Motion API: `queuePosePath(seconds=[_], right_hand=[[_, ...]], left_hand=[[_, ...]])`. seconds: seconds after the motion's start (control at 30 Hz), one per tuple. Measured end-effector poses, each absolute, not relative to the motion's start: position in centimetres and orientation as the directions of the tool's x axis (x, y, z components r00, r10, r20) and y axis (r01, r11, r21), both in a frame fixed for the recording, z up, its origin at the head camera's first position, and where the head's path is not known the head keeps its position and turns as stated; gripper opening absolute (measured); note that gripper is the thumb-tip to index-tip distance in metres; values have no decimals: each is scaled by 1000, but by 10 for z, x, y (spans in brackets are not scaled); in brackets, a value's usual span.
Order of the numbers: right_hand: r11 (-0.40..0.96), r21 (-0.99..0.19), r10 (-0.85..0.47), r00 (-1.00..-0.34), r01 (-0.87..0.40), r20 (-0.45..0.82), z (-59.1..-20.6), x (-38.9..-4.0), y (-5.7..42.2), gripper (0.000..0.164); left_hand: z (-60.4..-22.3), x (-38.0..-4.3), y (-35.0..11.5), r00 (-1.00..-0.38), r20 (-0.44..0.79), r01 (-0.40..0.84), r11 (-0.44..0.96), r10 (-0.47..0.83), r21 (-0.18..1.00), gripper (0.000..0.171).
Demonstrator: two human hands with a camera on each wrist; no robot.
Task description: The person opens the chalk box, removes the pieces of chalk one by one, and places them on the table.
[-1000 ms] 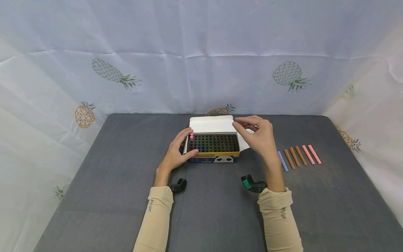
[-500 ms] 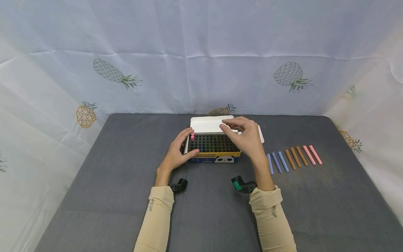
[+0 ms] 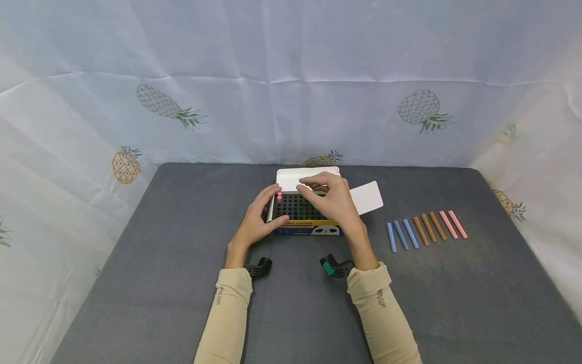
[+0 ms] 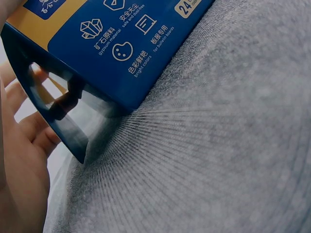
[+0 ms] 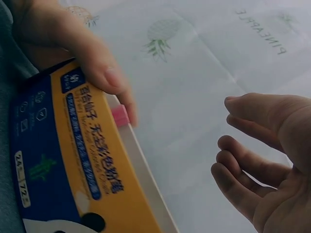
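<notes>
A blue and yellow chalk box [image 3: 309,231] with a panda print stands open near the table's back. Its black insert [image 3: 291,207] has rows of round holes. Pink chalk [image 3: 279,196] stands up at the insert's back left corner, seen also in the right wrist view as a pink end [image 5: 120,115] above the rim. My left hand [image 3: 254,222] grips the box's left end, thumb at the front edge, fingers at the back. Over the middle of the box hovers my right hand [image 3: 332,202]; in the right wrist view its thumb and fingers [image 5: 243,189] are apart, holding nothing.
Blue chalk sticks [image 3: 400,234], brown sticks [image 3: 429,228] and pink sticks [image 3: 447,225] lie in a slanted row right of the box. The white lid [image 3: 287,178] stands up behind; a white side flap [image 3: 367,197] sticks out right. A pineapple-print cloth [image 3: 291,116] hangs behind the grey table [image 3: 177,242].
My right hand has moved left from the box's right end to over its middle. The right side flap now lies further out, and more blue chalk sticks show. My left hand stays put.
</notes>
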State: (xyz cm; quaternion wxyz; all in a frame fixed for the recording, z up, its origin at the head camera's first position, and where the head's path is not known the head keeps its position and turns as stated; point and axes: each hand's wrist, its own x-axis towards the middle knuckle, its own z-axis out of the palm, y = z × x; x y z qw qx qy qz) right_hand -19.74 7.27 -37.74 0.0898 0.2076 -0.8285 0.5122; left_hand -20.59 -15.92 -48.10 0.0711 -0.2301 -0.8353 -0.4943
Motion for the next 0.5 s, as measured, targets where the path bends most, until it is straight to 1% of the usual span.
queuePosePath(seconds=[0.33,0.5], right_hand=[[434,-759,-341,-869,-485,359,-393,-208,48,25],[462,-743,-380,-865,-485,328,-401,-211,37,26]], left_hand=[[-484,-206,-160,-879,356,463,393,317,794,83],[-485,-206,-161,-876,360,467,379,320,799,82]])
